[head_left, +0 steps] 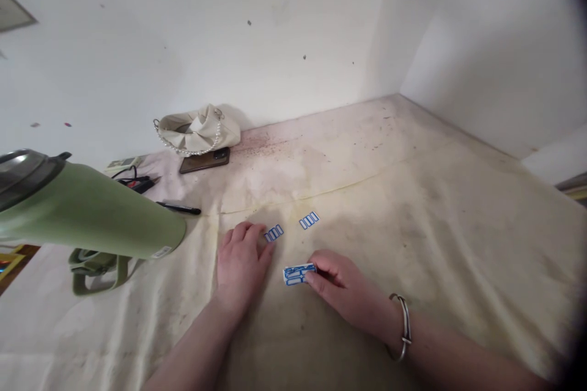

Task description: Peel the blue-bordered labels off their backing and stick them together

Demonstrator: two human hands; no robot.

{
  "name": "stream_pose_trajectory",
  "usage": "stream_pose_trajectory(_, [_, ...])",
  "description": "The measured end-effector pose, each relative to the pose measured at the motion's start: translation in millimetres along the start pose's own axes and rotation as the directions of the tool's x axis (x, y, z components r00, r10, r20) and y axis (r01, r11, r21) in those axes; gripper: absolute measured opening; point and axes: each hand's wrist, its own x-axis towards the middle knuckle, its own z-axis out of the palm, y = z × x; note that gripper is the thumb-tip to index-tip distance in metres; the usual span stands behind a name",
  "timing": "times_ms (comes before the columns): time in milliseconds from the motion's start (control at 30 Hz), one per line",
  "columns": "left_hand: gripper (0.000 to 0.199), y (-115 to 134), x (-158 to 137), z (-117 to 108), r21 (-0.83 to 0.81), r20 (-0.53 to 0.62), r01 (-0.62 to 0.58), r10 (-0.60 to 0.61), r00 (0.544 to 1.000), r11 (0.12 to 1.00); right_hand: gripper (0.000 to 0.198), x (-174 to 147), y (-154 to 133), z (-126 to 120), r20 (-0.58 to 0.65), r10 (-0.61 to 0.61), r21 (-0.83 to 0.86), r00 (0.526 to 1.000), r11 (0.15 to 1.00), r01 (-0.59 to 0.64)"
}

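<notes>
Lower centre: right hand (pixel 343 284) is pinching blue-printed stack (pixel 295 275) by right end, probably keeping printed face visible | Centre: left hand (pixel 241 256) is lying loosely spread beside blue-edged strip (pixel 275 232), perhaps steadying it

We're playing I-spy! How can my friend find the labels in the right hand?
Start at the green bottle, go right, past the left hand, to the right hand with the bracelet. It pinches the blue-printed labels; the other two sets lie on the cloth.

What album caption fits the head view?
Right hand pinches blue-and-white labels; left hand rests near a smaller blue-bordered piece.
</notes>
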Motion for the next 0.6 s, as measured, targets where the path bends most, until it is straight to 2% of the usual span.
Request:
stream_pose_trajectory(133, [0.017, 1, 3, 2, -0.053, 0.001, 0.073, -0.073, 0.997, 0.996, 0.023, -1, 0, 1, -0.002, 0.002, -0.003, 1.0, 1.0, -0.002])
stream_pose_trajectory(233, [0.012, -3, 4, 4, -0.117, -0.002, 0.083, -0.084, 0.996, 0.99, 0.022, -1, 1, 2, 0.005, 0.002, 0.0, 1.0, 1.0, -0.002])
stream_pose_trajectory(333, [0.012, -7, 3, 6, -0.265, -0.012, 0.108, -0.116, 0.993, 0.958, 0.022, -1, 2, 2, 0.0, -0.001, -0.009, 1.0, 1.0, 0.001])
stream_pose_trajectory(400, [0.015, -8, 2, 4, -0.436, 0.032, 0.194, -0.2, 0.979, 0.879, 0.022, 0, 2, 2, 0.0, 0.004, -0.012, 1.0, 1.0, -0.004])
stream_pose_trajectory(467, [0.019, -5, -2, -5, -0.599, 0.125, 0.289, -0.269, 0.955, 0.747, 0.022, 1, 2, 2, 0.005, 0.012, -0.005, 1.0, 1.0, -0.012])
stream_pose_trajectory(533, [0.018, 2, -7, -21, -0.687, 0.187, 0.291, -0.225, 0.956, 0.666, 0.022, 1, 3, 1, 0.015, 0.02, 0.011, 1.0, 1.0, -0.02])
stream_pose_trajectory(600, [0.014, 13, -13, -38, -0.717, 0.241, 0.261, -0.122, 0.963, 0.647, 0.022, 1, 3, 0, 0.027, 0.028, 0.031, 0.999, 0.999, -0.029])
